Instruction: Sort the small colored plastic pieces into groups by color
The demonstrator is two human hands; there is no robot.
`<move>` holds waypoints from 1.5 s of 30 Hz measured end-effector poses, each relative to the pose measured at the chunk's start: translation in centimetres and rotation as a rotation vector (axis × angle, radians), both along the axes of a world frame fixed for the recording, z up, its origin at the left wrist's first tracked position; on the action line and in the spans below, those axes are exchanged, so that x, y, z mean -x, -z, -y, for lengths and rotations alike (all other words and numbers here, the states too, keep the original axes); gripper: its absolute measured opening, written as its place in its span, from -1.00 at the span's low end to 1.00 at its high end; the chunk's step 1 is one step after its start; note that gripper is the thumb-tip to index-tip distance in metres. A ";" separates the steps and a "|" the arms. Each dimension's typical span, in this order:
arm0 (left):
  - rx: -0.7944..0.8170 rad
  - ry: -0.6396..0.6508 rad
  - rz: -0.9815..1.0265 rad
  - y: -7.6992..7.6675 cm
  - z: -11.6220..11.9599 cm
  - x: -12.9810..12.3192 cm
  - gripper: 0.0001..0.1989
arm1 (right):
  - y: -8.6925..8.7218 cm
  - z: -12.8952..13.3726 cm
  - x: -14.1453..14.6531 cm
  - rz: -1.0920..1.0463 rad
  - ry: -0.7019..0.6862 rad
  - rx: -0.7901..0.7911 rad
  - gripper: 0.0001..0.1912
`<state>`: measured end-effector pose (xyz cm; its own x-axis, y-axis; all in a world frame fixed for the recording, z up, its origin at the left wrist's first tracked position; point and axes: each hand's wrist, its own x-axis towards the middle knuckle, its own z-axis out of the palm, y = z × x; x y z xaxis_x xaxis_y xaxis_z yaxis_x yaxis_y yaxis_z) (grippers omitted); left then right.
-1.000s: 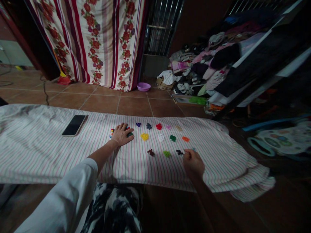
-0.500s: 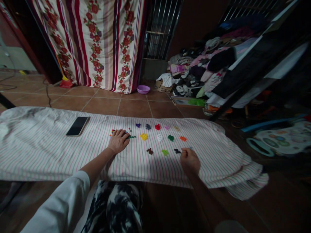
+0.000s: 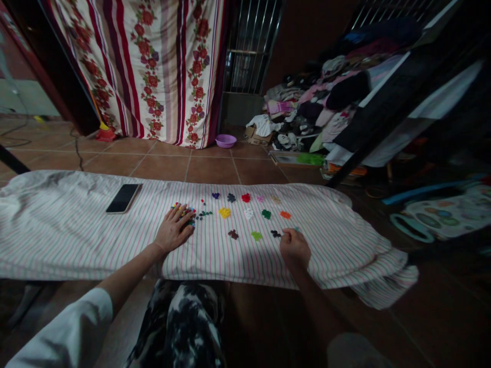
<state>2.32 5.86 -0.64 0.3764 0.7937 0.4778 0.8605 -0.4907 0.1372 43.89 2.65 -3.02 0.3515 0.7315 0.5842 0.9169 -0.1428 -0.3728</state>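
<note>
Fingers stretched out, my left hand (image 3: 174, 230) lies flat over a mixed pile of small coloured pieces (image 3: 191, 221), partly hiding it. A few dark green and grey pieces (image 3: 204, 213) lie loose just right of it. My right hand (image 3: 294, 249) is closed in a pinch beside a small black pile (image 3: 275, 233); what its fingers hold, if anything, is hidden. Light blue pieces (image 3: 296, 229) show just behind its fingertips. Sorted piles lie between the hands, among them yellow (image 3: 224, 212), white (image 3: 249, 213), dark green (image 3: 266, 214), orange (image 3: 285, 215), brown (image 3: 232, 234) and lime green (image 3: 256, 235).
A striped cloth (image 3: 76, 235) covers the work surface. A phone (image 3: 123, 198) lies at the left. Along the far side are purple (image 3: 215, 196), grey (image 3: 230, 197), red (image 3: 246, 198), pink (image 3: 260, 199) and beige (image 3: 275, 199) piles. Beyond stands a purple basin (image 3: 226, 141) on the floor.
My left hand has slid left and towards me, uncovering more of the mixed pile. My right hand stays pinched by the black pile. The view has shifted slightly.
</note>
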 end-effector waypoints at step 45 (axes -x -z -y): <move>0.152 0.071 -0.005 -2.2 -7.6 -4.5 -0.55 | 0.0 0.1 -0.1 0.033 -0.036 -0.031 -0.73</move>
